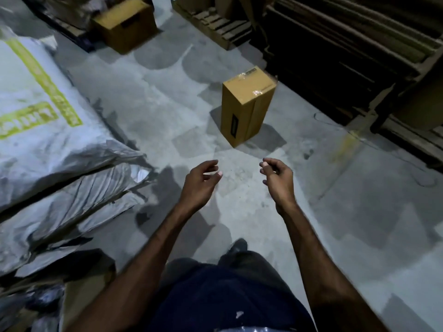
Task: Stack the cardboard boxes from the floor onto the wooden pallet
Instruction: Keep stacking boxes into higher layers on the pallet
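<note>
Fingers: those of the left hand (201, 179) are loosely curled and spread, thumb apart from the rest, holding nothing. Those of the right hand (278, 176) are likewise relaxed and half-curled, empty. Both hands hang in the air with palms turned toward each other and a gap between them, forearms extended forward and down.

Nearest task item: one tall cardboard box (247, 105), standing upright on its short end on the concrete floor (167, 97), ahead of the hands and slightly toward the right. Clear tape shows across its top; a dark label strip runs down its near face. Neither hand touches it.

Second task item: a wider cardboard box (125, 23) farther off, upper left of the view, on the floor beside dark clutter. Blurred; details cannot be told.

Destination: a wooden pallet (219, 27) lies at the far end, upper centre. The slats that show carry no boxes; whether it bears any beyond the frame cannot be told. Another slatted wooden structure (407, 130) sits at the right under dark stacked material; which one is meant is not certain.

Other: grey plastic-wrapped bales with yellow-green print (45, 111), piled at the left.

Progress, as judged: at least two boxes remain on the floor, none seen on the pallet. The step in hand looks like reaching for the upright box, the grasp not yet made. Lifting, carrying and stacking are all left to do.
</note>
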The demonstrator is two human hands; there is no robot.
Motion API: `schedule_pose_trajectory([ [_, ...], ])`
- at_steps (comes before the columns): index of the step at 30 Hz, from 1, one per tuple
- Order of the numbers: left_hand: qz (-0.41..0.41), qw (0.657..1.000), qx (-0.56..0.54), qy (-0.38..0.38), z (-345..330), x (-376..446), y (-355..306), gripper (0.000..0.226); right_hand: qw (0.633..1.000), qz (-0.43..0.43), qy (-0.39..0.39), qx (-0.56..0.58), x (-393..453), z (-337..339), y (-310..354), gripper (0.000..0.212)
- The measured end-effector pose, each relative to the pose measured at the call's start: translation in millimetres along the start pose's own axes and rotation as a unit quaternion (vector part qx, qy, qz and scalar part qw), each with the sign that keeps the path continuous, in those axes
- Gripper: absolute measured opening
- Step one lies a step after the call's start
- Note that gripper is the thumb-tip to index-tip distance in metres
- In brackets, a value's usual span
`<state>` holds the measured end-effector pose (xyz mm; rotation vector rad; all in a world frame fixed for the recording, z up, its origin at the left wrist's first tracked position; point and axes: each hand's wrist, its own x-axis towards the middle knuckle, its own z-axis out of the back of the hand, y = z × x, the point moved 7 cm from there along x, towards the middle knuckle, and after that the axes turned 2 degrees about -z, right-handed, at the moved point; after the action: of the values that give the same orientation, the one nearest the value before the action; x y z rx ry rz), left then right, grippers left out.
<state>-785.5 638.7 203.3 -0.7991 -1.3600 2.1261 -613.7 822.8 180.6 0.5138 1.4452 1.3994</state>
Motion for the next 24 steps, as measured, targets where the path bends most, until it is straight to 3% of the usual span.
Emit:
schedule_pose_trajectory([
  [8, 0.032, 0.998, -0.045, -0.025, -21.3, 147.5, -37.6, 0.039, 0.998, 0.008, 0.013, -0.056, 147.7, -33.2, 74.1, 0.017],
  [20, 0.06, 0.99, -0.026, 0.126, -54.3, 427.2, -40.4, 0.042, 0.995, -0.024, -0.064, -0.078, 346.4, -58.5, 143.7, 0.02],
  [24, 0.065, 0.989, -0.011, 0.134, -50.0, 502.3, -48.3, 0.04, 0.993, -0.048, -0.076, -0.08, 401.1, -66.0, 160.9, 0.016],
])
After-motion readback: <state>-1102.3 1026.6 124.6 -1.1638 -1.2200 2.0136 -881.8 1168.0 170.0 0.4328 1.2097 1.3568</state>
